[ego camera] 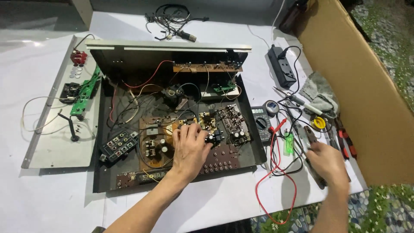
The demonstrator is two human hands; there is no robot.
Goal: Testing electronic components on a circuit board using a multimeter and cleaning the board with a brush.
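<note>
An opened black amplifier chassis [254, 151] lies on the white table, with brown circuit boards [154, 142], capacitors and loose wires inside. My left hand [189, 149] rests flat on the middle circuit board, fingers spread over its components, holding nothing. My right hand [325, 162] is at the table's right edge, fingers closed around a dark-handled tool [309, 134] that points away from me. A multimeter [261, 123] with red and black leads [276, 190] lies between the two hands.
A detached grey panel [56, 146] with a green board lies to the left. A black power strip [282, 64], soldering iron [302, 102], green lighter [288, 144], red-handled pliers [346, 140] and a cloth crowd the right side. A cardboard sheet [366, 86] stands along the right.
</note>
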